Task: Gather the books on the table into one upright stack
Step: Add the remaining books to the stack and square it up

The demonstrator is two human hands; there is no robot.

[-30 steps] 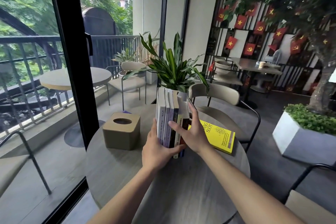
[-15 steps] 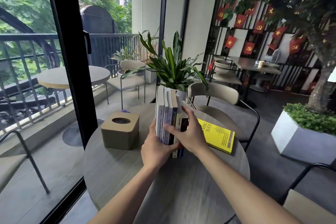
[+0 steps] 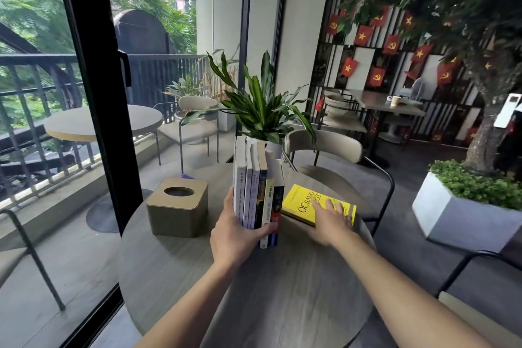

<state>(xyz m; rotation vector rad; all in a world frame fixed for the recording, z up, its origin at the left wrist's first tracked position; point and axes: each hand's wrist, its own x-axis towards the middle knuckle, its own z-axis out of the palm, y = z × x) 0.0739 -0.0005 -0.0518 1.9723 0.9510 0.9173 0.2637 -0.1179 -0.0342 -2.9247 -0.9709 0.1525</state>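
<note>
While the left hand [image 3: 236,230] braces a row of upright books [image 3: 258,192] near the middle of the round grey table [image 3: 175,268], the right hand [image 3: 329,219] lies flat on a yellow book [image 3: 303,203] just to the right of that row. The left thumb runs up the outer cover of the leftmost white book, and the fingers curl across the lower spines on the near side, so the hand is clamped on the row. About six books stand there with spines facing the camera: white, pale lilac, dark, cream, and a black one with a red band at the right end. They stand on their bottom edges and press against one another. The yellow book lies face up on the tabletop, its near left corner close to the black spine; whether they touch cannot be told. The right fingers are spread apart and pressed down over the right half of the yellow cover, gripping nothing. Behind the row stands a white pot [image 3: 274,147] with a leafy green plant [image 3: 262,110], its leaves rising above the book tops. Left of the books, well apart from them, sits a tan tissue box [image 3: 178,206] with an oval opening in its top.
</note>
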